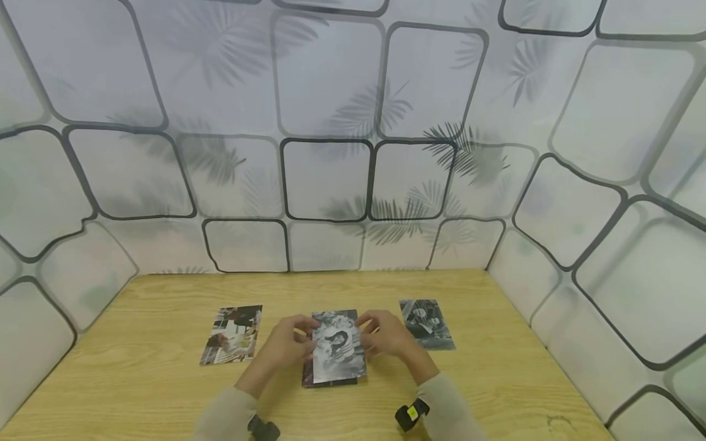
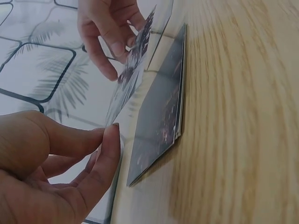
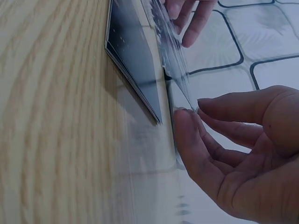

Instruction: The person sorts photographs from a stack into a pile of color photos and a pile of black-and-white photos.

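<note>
- Your left hand (image 1: 287, 343) and right hand (image 1: 388, 334) pinch opposite edges of the photo (image 1: 337, 349).
- It lies between them, long axis pointing away from you, above the stack (image 2: 161, 102).

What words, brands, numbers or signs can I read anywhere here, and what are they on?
None can be read in any view.
Held photo and the pile beneath it: no legible lettering.
Left photo and right photo on the table: printed pictures, no legible lettering.
Yellow patch on the right wrist's black device: too small to tell whether it bears writing.
</note>
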`<state>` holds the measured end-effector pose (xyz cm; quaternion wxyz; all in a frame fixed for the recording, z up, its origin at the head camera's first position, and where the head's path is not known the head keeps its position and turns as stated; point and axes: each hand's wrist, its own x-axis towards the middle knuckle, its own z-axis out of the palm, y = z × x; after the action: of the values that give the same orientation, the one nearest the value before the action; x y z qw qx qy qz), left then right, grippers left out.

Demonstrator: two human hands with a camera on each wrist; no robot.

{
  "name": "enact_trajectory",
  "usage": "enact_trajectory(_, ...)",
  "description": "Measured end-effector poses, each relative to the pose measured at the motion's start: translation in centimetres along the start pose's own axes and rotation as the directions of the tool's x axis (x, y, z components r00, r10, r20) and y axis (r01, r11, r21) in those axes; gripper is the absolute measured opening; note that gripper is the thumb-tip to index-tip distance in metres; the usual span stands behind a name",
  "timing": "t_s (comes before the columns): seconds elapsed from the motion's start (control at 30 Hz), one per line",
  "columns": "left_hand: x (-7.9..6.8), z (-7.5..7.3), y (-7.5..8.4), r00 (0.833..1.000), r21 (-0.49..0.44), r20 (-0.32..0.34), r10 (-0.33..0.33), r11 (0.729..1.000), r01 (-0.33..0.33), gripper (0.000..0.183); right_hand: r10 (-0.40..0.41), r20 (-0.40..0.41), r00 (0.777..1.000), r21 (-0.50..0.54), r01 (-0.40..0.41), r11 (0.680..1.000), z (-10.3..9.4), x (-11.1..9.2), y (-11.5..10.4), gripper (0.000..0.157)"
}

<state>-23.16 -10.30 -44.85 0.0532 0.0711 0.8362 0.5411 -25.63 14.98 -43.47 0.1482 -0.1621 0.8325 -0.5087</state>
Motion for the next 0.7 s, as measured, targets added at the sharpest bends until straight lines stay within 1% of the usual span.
enact_trajectory(0.07,0.1,0.2,0.1,1.000,-0.009,0.010,0.014,1.000,-0.013,0.038,-0.001,0.002,1.000,-0.006,0.001,1.000,-0.4,0.0,0.1,0.032)
enact_trajectory(0.2,0.1,0.6,0.5,1.000,-0.043,0.017,0.021,0.999,-0.020,0.039,0.011,0.005,1.000,-0.006,-0.011,1.000,-1.0,0.0,0.3,0.034)
enact_trajectory(0.4,0.6,1.5,1.1,1.000,-0.022,0.003,0.022,1.000,-0.022,0.040,0.027,-0.011,1.000,-0.013,-0.027,1.000,-1.7,-0.1,0.4,0.035)
enact_trajectory(0.53,0.8,2.0,1.4,0.999,-0.040,0.005,0.038,0.998,-0.037,0.040,0.035,-0.034,0.999,-0.035,-0.036,0.999,-2.3,-0.2,0.3,0.036)
enact_trajectory(0.7,1.1,2.5,1.8,0.998,-0.054,0.015,0.054,0.997,-0.053,0.042,0.037,-0.042,0.998,-0.031,-0.038,0.999,-3.1,-0.6,0.4,0.036)
